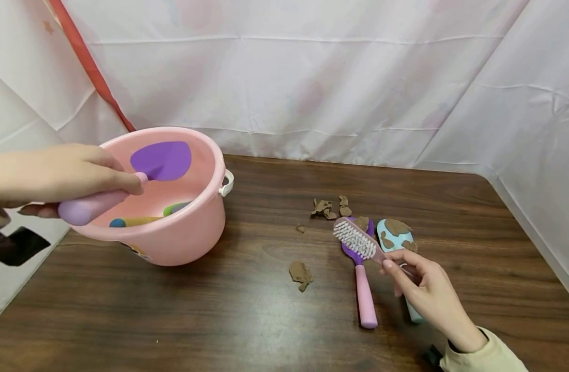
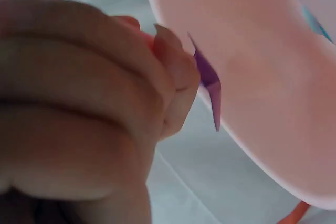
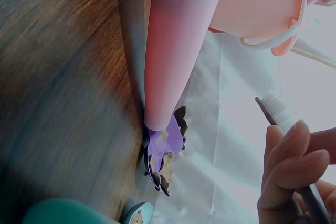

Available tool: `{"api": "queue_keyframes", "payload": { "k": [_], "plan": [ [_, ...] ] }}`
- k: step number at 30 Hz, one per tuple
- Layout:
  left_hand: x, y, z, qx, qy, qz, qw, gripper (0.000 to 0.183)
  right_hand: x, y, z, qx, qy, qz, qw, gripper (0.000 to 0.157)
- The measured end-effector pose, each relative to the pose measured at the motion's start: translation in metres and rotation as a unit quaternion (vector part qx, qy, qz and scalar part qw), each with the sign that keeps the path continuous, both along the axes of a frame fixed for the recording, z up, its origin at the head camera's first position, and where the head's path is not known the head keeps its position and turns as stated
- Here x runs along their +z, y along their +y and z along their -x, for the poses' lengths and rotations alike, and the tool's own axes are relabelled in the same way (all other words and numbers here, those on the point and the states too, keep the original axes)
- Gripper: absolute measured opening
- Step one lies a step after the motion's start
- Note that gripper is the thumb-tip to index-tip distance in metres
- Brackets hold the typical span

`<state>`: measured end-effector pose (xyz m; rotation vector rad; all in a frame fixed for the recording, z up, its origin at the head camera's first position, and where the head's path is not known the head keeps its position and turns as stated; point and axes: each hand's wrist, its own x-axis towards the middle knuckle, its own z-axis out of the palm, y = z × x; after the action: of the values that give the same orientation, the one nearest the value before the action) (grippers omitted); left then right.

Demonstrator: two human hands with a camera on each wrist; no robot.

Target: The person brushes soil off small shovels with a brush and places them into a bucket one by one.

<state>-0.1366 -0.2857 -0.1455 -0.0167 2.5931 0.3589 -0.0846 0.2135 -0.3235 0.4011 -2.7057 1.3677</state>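
Note:
My left hand grips the pink handle of a toy spade, its purple blade tilted over the pink bucket. In the left wrist view the blade shows edge-on beside the bucket's rim. My right hand holds a small brush by its handle, white bristles facing left. Below the brush lies a second spade, purple with a pink handle, brown clay-like flakes on its blade. Next to it, a light blue spade carries more flakes, its handle partly hidden by my right hand.
Brown crumbled pieces lie behind the spades, and a flat brown flake sits left of them on the wooden table. Inside the bucket are a yellow-and-blue handle and a green item. White curtains stand behind.

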Motion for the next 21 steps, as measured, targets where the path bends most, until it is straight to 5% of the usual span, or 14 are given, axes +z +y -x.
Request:
{"api": "queue_keyframes", "payload": {
  "k": [13,17,21],
  "plan": [
    [0.008,0.018,0.031,0.003,-0.157,-0.058,0.9858,0.036,-0.002,0.001,0.0,0.002,0.013,0.003,1.0,0.008],
    [0.011,0.022,0.031,0.06,-0.199,-0.079,0.975,0.031,-0.002,0.001,-0.001,-0.002,0.016,0.002,1.0,0.007],
    [0.011,0.029,0.033,0.065,-0.213,-0.072,0.9722,0.025,-0.002,0.002,-0.001,-0.003,0.018,-0.001,1.0,0.008]
  ]
}}
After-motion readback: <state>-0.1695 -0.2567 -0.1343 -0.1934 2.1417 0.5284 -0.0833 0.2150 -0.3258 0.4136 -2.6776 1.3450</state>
